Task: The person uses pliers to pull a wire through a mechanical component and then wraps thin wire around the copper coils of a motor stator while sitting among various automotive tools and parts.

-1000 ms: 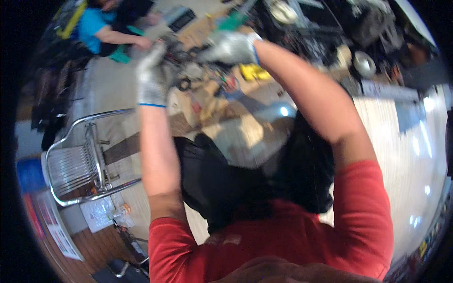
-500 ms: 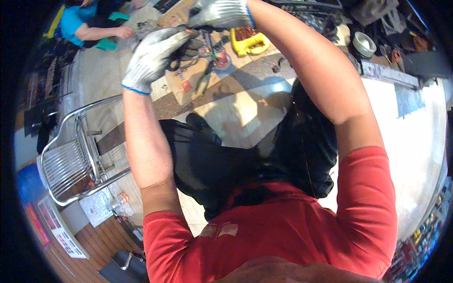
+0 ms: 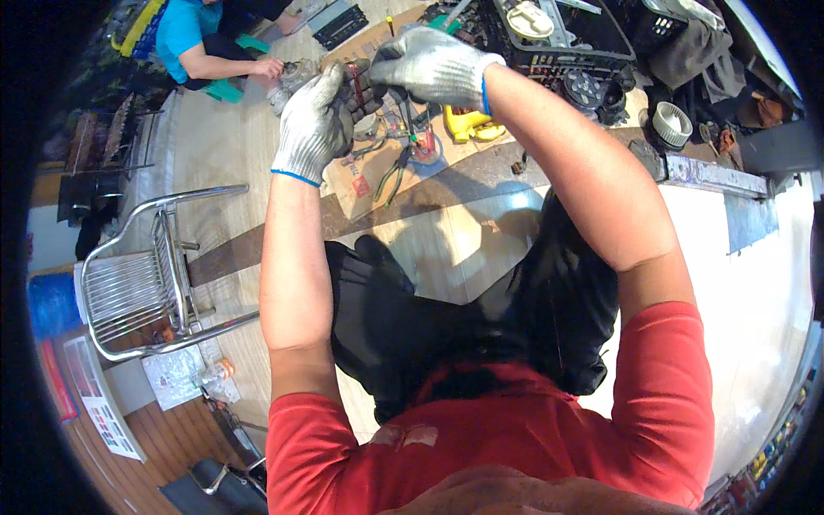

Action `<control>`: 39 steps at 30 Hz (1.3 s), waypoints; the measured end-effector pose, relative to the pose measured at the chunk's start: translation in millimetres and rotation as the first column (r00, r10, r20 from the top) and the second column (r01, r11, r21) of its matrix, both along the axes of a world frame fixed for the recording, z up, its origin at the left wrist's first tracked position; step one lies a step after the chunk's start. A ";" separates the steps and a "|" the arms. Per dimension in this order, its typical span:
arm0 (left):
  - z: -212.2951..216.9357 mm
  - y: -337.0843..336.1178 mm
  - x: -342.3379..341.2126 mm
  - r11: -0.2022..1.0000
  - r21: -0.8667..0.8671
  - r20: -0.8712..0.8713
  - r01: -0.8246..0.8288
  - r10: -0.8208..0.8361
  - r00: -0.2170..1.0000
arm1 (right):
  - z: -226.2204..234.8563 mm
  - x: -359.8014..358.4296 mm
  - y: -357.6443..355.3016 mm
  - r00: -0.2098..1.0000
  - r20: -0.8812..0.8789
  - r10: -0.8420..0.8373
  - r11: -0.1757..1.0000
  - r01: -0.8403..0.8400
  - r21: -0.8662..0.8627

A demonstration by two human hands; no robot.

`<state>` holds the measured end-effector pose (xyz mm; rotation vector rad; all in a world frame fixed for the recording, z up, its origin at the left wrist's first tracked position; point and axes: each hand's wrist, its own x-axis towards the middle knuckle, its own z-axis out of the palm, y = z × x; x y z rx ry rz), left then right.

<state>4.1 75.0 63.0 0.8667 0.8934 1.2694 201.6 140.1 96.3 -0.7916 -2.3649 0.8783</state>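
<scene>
My left hand, in a white knit glove with a dark palm, is curled closed around a thin reddish, copper-like wire. Right beside it, my right hand in a matching glove has its fingers pinched together close to the wire. Whatever those fingertips hold is hidden. Below the hands, pliers with dark green handles lie on a flat piece of cardboard, near other dark tools and a small reddish item. A yellow plastic container stands under my right wrist.
Across from me at the left, a person in a turquoise shirt reaches toward a pile of scrap. Black crates and parts crowd the far right, near a white ribbed wheel. A metal chair lies at left.
Both hands appear lower and further right in the picture as the whole view shifted. The reddish wire now shows at my left fingers, and more of the far crates is visible.
</scene>
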 end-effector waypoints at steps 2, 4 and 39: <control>0.8 3.0 1.6 0.994 -0.013 0.105 -0.110 0.111 0.988 | -6.7 -4.7 -5.2 1.000 0.004 -0.013 1.000 0.013 -0.004; -1.8 6.3 -2.8 0.993 0.012 0.209 -0.116 0.111 0.972 | -14.3 -10.8 -6.2 0.998 0.061 0.004 0.997 0.000 -0.074; 0.8 5.9 -13.4 0.986 0.142 0.350 -0.082 0.027 0.936 | -21.2 -8.2 10.2 0.974 0.165 0.153 0.983 -0.133 -0.124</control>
